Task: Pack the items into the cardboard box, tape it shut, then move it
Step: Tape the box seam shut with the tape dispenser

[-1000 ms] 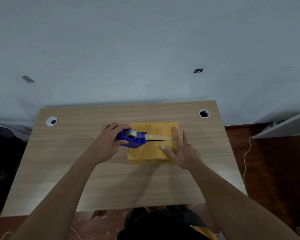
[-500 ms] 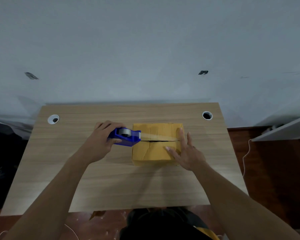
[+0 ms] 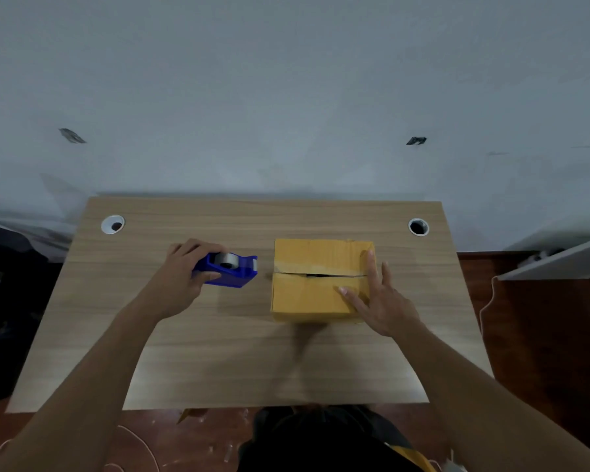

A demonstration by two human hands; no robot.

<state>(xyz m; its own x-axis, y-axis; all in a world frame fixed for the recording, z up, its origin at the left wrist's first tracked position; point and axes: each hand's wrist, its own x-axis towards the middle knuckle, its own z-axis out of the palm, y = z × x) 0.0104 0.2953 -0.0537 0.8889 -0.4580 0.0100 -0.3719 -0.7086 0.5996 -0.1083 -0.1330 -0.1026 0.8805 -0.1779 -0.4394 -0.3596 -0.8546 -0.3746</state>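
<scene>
The cardboard box (image 3: 315,281) sits on the wooden desk (image 3: 218,352), right of centre and nearer the far edge. Its top flaps are folded down, with a dark gap showing along the middle seam; a strip of tape appears to lie just beyond that seam, though its extent is hard to read. Your right hand (image 3: 380,301) rests flat on the box's right end, fingers spread and extended, thumb on the near flap, gripping nothing. Your left hand (image 3: 184,277) is closed around the rear of the blue tape dispenser (image 3: 230,269), fingers over the top and thumb along the near side. The dispenser carries a grey roll and stands on the desk just left of the box, clear of it. Two cable holes (image 3: 113,224) mark the desk's far corners.
</scene>
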